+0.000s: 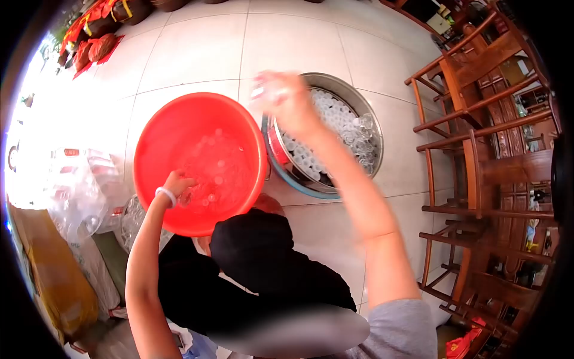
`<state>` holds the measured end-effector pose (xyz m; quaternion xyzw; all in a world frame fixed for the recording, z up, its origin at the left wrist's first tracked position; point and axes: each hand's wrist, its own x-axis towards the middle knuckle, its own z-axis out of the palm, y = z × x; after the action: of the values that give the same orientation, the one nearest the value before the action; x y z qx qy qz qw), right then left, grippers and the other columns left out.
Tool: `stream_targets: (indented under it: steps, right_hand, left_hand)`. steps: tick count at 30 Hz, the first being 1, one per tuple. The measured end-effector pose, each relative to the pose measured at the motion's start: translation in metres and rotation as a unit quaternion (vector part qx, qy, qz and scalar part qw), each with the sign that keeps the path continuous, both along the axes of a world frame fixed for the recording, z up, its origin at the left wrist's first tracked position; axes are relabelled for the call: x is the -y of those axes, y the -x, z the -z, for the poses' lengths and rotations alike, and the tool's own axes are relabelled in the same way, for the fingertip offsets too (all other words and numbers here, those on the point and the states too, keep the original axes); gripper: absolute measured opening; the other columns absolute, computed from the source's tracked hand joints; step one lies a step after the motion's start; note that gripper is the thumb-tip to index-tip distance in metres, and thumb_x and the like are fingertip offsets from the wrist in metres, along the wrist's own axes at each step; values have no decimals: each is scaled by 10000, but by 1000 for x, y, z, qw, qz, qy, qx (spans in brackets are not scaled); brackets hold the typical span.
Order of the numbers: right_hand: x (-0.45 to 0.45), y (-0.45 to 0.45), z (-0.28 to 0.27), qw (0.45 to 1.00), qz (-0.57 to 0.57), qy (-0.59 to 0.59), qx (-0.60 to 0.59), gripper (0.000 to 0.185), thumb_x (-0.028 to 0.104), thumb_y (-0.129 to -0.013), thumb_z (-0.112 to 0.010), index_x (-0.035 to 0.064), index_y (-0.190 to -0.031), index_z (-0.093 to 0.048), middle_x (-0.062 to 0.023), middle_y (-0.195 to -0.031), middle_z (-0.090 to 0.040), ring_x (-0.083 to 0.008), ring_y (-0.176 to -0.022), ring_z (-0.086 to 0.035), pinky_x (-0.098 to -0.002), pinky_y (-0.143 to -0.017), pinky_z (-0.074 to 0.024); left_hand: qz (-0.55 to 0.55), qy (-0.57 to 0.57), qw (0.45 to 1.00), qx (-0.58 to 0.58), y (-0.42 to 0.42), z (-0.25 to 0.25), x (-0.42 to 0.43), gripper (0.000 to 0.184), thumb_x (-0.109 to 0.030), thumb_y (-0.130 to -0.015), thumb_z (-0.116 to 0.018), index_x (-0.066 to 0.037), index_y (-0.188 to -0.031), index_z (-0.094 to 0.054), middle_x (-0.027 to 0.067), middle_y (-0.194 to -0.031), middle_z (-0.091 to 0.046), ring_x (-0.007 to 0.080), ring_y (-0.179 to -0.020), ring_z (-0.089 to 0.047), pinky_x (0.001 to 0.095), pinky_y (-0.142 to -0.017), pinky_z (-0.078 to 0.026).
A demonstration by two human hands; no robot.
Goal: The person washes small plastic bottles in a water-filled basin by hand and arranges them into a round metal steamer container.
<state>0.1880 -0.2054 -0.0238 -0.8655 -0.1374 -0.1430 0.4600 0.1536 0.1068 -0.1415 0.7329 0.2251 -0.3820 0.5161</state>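
Observation:
A large red plastic basin point(161, 134) stands on the floor before me, with small clear round pieces point(219, 178) lying low inside it. Inside its near left side is my left hand point(178, 184), a pale bracelet on the wrist. The fingers are curled at a see-through item that I cannot make out. My right hand point(282, 100) is raised above the gap between basin and steel pot, smeared by motion, so its grip is unclear. The round steel pot point(372, 107) holds many upright translucent tubes point(329, 110) and a heap of clear glass-like pieces point(360, 140) on its right.
A blue rim point(299, 186) shows under the steel pot. Wooden chairs point(472, 113) line the right side. Clear plastic bags point(78, 197) and a yellow-brown sack point(57, 269) lie at the left. Dark jars with red cloth point(101, 27) stand at the back left on the tiled floor point(203, 51).

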Motion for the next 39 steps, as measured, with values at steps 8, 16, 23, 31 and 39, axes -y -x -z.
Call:
stream_targets:
  steps: [8,16,23,31,39]
  right_hand:
    - [211,-7,55,867,218,430,-130,547,299,-626,-716,140,-1120,-544,-52,-1068,-538,-220,-1041,-468,-386,-848,-368]
    - [231,-8,88,853,193,459,-156,494,232,-617,-735,149,-1077,-574,-30,-1054,-522,-198,-1050,-442,-379,-850,-346]
    - [225,-7,96,847,189,475,-146,467,200,-613,-745,161,-1053,-593,-41,-994,-477,-208,-973,-450,-362,-826,-352]
    - [222,-9,97,835,198,487,-160,443,213,-636,-729,163,-1053,-589,-50,-964,-516,-210,-978,-458,-365,-828,-346]
    - [218,-7,104,824,215,501,-153,477,202,-657,-713,145,-1096,-536,-68,-991,-534,-232,-992,-481,-385,-841,-343]
  left_hand:
    - [39,-3,996,86,3,11,6,167,-66,-725,-631,-1,-746,-478,83,-477,-462,176,-355,-469,317,-319,-357]
    - [47,1,998,47,-2,3,16,190,-116,-736,-642,4,-770,-500,80,-505,-496,185,-369,-505,303,-336,-394]
    - [64,-26,995,71,-4,16,19,210,-140,-734,-651,12,-775,-512,83,-538,-514,177,-392,-513,293,-358,-397]
    - [56,-6,997,54,-5,18,16,285,-103,-727,-647,60,-860,-455,99,-529,-476,191,-389,-494,339,-345,-373]
    - [77,-33,992,96,-4,29,9,449,-156,-698,-693,119,-980,-477,103,-614,-516,174,-443,-510,316,-400,-398]
